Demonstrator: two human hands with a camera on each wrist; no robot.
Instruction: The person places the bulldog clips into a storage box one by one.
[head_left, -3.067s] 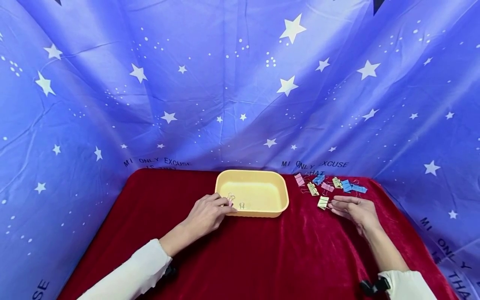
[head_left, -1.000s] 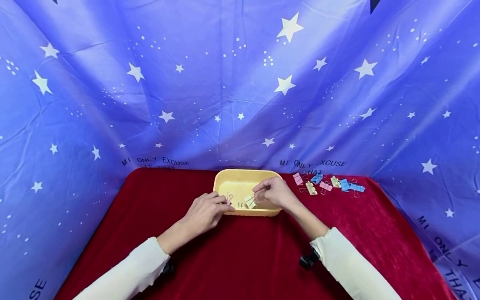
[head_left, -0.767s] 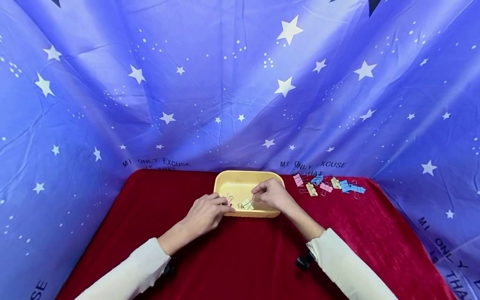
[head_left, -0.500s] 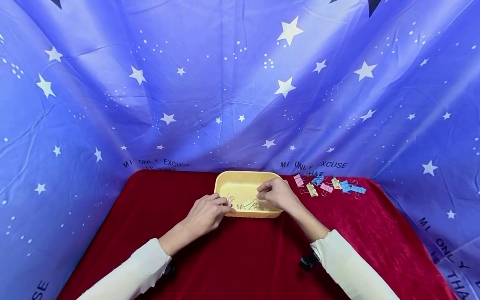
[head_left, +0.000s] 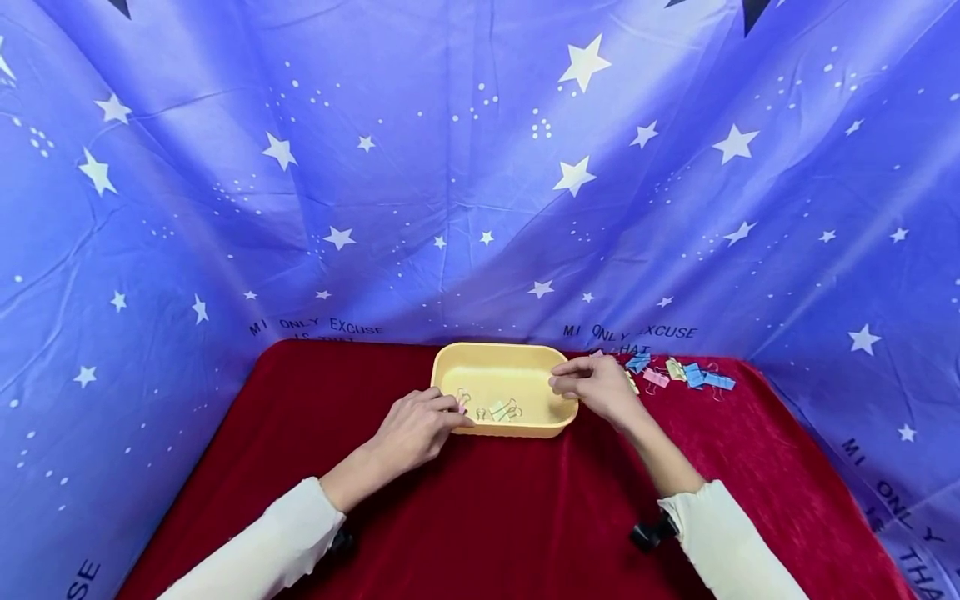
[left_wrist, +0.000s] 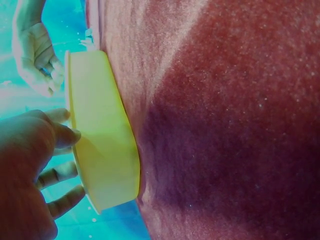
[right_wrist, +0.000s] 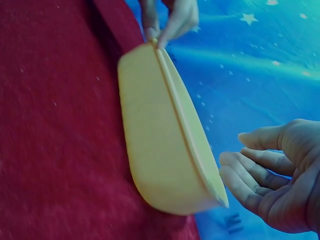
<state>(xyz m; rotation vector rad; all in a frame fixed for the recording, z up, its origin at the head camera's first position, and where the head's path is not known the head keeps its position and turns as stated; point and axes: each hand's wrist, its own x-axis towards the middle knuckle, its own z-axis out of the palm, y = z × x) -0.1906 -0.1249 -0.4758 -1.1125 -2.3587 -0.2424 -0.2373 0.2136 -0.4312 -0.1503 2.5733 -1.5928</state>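
A yellow plastic tray (head_left: 517, 431) stands on the red cloth, its near left rim pinched between the thumb and fingers of my left hand (head_left: 412, 425). My right hand (head_left: 603, 387) hovers over the tray's right end, fingers loosely bent and nothing between them in the right wrist view. Inside the tray, a pale yellow binder clip (head_left: 500, 411) lies near the front wall. To its left are a small clip with only its wire handles (head_left: 481, 413) showing and a pink binder clip (head_left: 461, 407), partly hidden by my left fingers.
Right of the tray lie several loose binder clips: blue (head_left: 693, 376), pink (head_left: 656, 378) and yellow (head_left: 675, 369). My right hand partly covers the nearest ones. A blue star-printed curtain (head_left: 450, 167) rises behind and beside the red cloth (head_left: 480, 517).
My right hand brought the pale yellow clip from the pile into the tray and let it go, then moved right toward the tray's end. My left hand stayed at the rim.
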